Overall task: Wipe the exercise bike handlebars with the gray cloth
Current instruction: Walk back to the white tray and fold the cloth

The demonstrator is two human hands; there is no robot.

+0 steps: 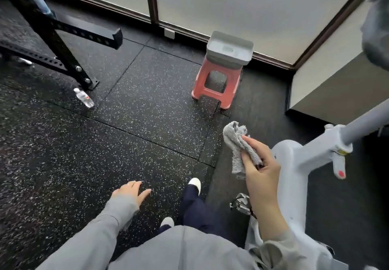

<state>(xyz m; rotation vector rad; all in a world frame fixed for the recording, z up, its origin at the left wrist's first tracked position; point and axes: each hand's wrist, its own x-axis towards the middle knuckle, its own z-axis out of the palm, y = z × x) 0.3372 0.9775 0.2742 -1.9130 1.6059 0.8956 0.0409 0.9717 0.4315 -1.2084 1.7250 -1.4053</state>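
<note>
At 4 o'clock your right hand [257, 164] pinches the soft, limp gray terry cloth [237, 143]; bunch it for firmer wiping. Left hand [131, 192] hangs open, empty.

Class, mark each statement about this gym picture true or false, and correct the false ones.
1. The right hand holds the gray cloth. True.
2. The left hand grips the water bottle. False: the hand is empty and open; the bottle lies on the floor near the black rack.
3. A gray tray sits on the red stool. True.
4. The cloth is pressed against the bike. False: it is held in the air beside the bike's frame.
5. The stool stands by the wall. True.
</note>
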